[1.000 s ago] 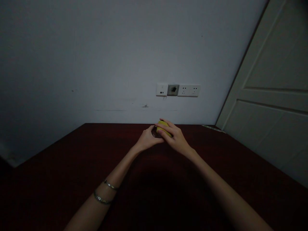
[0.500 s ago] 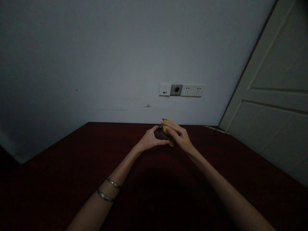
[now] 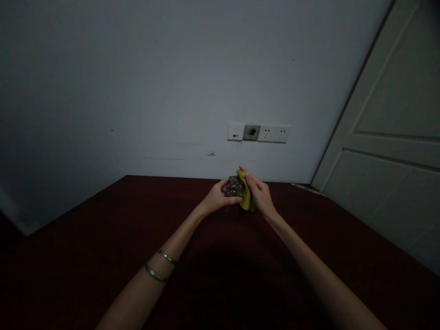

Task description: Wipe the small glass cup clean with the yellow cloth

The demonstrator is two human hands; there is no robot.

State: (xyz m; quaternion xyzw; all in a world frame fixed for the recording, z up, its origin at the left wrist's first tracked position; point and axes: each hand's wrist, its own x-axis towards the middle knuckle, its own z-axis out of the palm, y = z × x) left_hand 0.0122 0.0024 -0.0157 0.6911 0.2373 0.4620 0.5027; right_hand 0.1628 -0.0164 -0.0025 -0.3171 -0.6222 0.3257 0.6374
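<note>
My left hand [image 3: 217, 196] is closed around a clear, patterned glass object [image 3: 233, 187], perhaps a small cup or jar; its exact kind is hard to make out in the dim light. A yellow cloth [image 3: 245, 192] is gripped in my right hand [image 3: 260, 192] and pressed against the glass object's right side. The cloth's lower end hangs down below the fingers. Both hands meet above the far part of the dark red table [image 3: 165, 211], and two bracelets [image 3: 156, 273] circle my left forearm.
Behind the table stands a pale wall [image 3: 172, 91] with a row of sockets and switches [image 3: 259, 133]. A white panelled door [image 3: 388, 183] rises at the right. Near the table's back right corner lies a thin flat strip [image 3: 307, 189].
My right hand and the yellow cloth have shifted from over the front of the glass object to its right side, showing more of the glass. The glass object has turned slightly.
</note>
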